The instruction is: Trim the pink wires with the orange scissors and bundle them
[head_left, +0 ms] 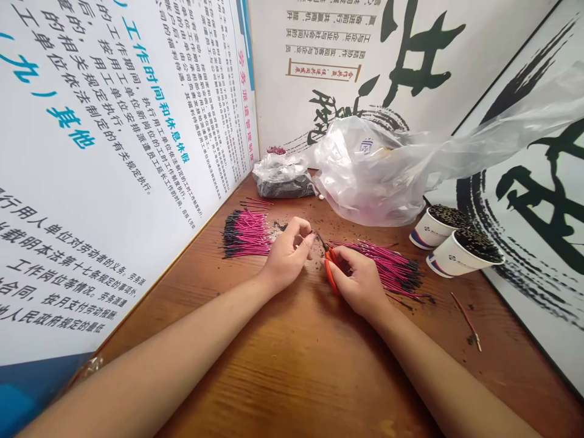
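Observation:
My right hand [360, 278] holds orange-handled scissors [331, 267], their dark blades pointing up and left toward my left hand [288, 250]. The fingertips of my left hand are pinched together beside the blade tips; whatever they grip is too small to make out. Left of that hand lies a pile of pink wires with black ends [249, 233]. A second pile of pink wires [396, 267] lies just beyond and to the right of my right hand, black ends pointing right.
Two paper cups [440, 258] full of small dark pieces stand at the right. Behind are a large clear plastic bag [369, 170] and a smaller bag of black material [285, 182]. A loose red wire [466, 321] lies at right. Printed panels [91, 182] border the wooden table [274, 377].

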`<state>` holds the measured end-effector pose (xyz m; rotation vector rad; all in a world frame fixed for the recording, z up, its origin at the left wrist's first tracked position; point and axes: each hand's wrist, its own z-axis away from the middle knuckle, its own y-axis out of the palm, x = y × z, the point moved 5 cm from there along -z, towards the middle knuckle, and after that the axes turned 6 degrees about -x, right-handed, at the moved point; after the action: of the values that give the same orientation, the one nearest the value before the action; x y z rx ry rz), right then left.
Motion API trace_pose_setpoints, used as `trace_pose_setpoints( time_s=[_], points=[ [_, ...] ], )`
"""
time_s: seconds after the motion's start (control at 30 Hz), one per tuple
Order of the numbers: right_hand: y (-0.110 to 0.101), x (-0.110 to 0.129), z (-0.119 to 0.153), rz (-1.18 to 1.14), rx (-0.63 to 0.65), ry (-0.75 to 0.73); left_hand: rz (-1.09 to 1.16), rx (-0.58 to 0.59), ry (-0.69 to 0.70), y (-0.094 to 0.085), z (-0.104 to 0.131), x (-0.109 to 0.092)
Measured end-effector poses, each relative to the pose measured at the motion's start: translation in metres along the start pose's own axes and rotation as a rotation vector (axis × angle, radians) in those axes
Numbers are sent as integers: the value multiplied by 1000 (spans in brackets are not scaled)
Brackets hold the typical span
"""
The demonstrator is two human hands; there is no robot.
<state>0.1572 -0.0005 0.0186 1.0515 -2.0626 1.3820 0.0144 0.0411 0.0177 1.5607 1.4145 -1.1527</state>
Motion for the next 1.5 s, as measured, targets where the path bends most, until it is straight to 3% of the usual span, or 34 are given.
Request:
trace_pose_setpoints(
  time_s=[0.2, 0.33, 0.53, 0.8, 0.87, 0.93, 1.07, 1.23, 1.5],
  points=[
    [-3, -5, 0, -249, -70, 95, 19, 286, -134, 12, 9, 7],
    [-3, -7, 0, -340, -97, 113, -26, 344, -119, 14, 9, 6],
    [-2, -14, -2, -455, -111, 172, -160, 358, 16, 13, 5, -5],
    [-2, -12, -3, -487, -122, 195, -133, 337, 29, 13, 4, -7],
    [-2, -11, -2, -430, -117, 179, -36, 258, -15, 9, 1, -5],
    [-2, -9, 0, -311, -100, 137, 127, 181, -154, 4, -3, 1],
    [2, -2, 3, -29, -61, 28, 417, 160, -434, -3, -7, 13],
    [5, 3, 5, 117, -35, -25, 525, 189, -474, -5, -9, 14],
    [6, 1, 3, 161, -3, -5, 531, 177, -472, -5, -9, 15]
  ],
)
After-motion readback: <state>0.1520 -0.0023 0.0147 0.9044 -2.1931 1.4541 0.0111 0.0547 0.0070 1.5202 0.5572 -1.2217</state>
